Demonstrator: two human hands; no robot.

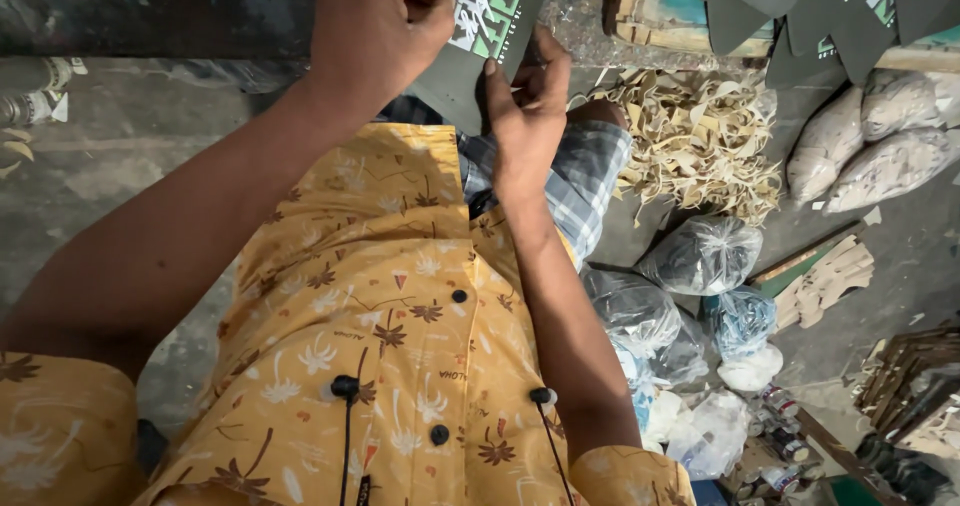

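Up near the top edge of the view, above a lap covered by checked shorts (pixel 585 181), both hands work on a dark printed card (pixel 490 21) with white and green lettering. Left hand (pixel 375 31) is curled into a fist over the card's upper left part, fingers folded tight, the thumb tucked in; how much of the card it pinches cannot be told, since the fist hides that edge. Right hand (pixel 525 106) lies along the card's lower right edge, fingers narrow and pressed against it, the thumb pointing up along the card. A yellow patterned shirt (pixel 390 346) fills the lower middle of the view and blocks the ground beneath. Just beside the right knee lies a heap of pale cut strips (pixel 695 141). Nearer, to the right of the right forearm, clear plastic bags (pixel 700 256) sit bunched together, touching one another. More dark card pieces (pixel 820 16) fan out over a wooden frame (pixel 650 26) at the upper right, with pale stuffed sacks (pixel 870 151) below them on the grey floor (pixel 130 136).
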